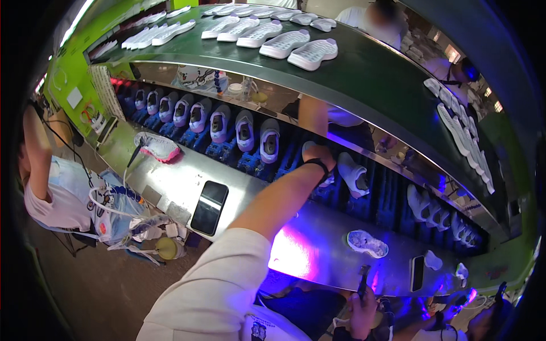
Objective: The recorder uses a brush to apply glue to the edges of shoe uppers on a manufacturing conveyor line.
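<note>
1. Left hand [319, 156]: reaches forward over the steel counter [182, 182] into the lower conveyor channel; fingers curled on a white shoe [325, 179] that sits on a blue holder; the grip is partly hidden by the wrist, which carries a dark band.
2. Right hand: not in view; its state cannot be told.
3. Lower conveyor: a row of white and grey shoes [244, 129] stands toe-up on blue fixtures, curving leftward; one white shoe [354, 174] lies tilted just right of the held one.
4. Upper belt [364, 74]: dark green, smooth; ribbed white soles [284, 43] lie on it in pairs.
5. Counter: brushed metal, violet glare; a black phone [209, 207] lies flat; a white-and-pink shoe upper [157, 146] lies to the left; a grey sole [367, 243] lies to the right.
</note>
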{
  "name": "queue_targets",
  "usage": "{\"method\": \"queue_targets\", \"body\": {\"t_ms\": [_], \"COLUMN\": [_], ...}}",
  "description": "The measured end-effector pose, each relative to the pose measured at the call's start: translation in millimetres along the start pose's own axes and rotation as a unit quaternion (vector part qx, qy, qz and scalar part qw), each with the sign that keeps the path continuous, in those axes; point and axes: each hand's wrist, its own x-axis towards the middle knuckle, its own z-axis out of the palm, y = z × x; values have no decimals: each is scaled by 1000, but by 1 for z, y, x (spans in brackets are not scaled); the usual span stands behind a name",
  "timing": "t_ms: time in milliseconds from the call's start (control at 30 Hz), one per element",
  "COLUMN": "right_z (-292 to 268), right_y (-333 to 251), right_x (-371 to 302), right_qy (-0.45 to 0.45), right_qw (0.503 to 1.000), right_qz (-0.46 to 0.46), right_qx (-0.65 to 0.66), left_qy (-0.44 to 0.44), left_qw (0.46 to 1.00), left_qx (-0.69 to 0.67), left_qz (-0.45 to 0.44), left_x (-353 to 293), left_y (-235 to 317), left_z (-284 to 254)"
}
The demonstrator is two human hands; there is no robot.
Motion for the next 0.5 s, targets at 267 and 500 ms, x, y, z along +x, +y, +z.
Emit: {"method": "queue_targets", "body": {"t_ms": [267, 500], "right_z": [5, 1], "right_y": [0, 8], "right_x": [20, 32], "right_qy": [-61, -45], "right_qw": [991, 992], "right_qz": [49, 19], "right_qx": [105, 115], "left_qy": [15, 12], "left_qw": [996, 961], "left_qx": [84, 264], "left_qz": [37, 80], "left_x": [-4, 24], "left_y": [-49, -41], "left_z": [-61, -24]}}
